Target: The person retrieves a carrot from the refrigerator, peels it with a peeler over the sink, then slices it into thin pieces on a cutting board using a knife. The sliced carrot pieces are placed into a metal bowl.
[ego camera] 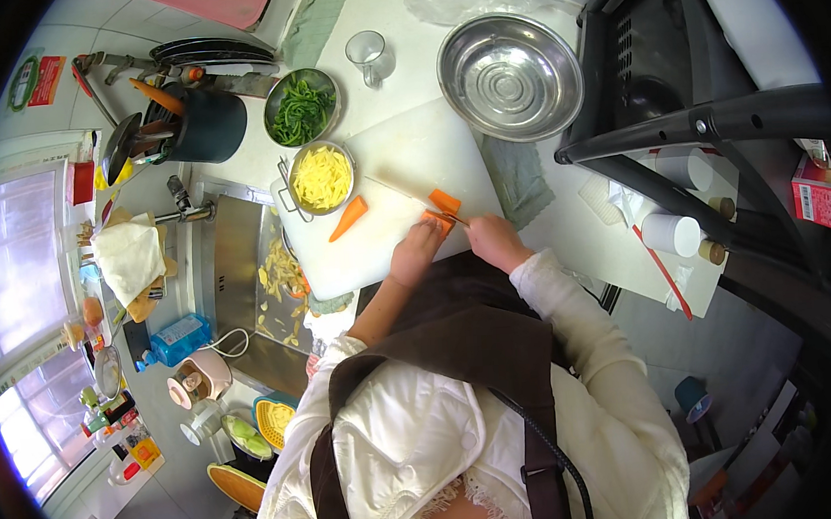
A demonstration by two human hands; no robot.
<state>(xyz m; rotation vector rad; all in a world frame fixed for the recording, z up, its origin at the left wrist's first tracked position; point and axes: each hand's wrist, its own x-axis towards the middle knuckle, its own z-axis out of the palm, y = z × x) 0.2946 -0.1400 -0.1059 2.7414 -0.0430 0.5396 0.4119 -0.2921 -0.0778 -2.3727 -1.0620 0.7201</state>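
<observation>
My right hand (496,242) grips the handle of a kitchen knife (395,189), whose blade angles away to the upper left above a white cutting board (422,130). The fingers of my left hand (417,249) press on a piece of carrot (445,226) right beside the blade. Across the blade lies another carrot chunk (445,200). A tapered carrot piece (349,218) rests apart on the board's left side. Behind it stands a metal bowl of pale yellow strips (322,177), possibly potato. The exact contact between edge and carrot is too small to tell.
Beyond the board are a bowl of leafy greens (301,109), a glass mug (366,52) and a large steel basin (510,75). Peelings lie in the sink (234,270) at left. A black metal rack (636,135) rises at right, near a folded green cloth (518,182).
</observation>
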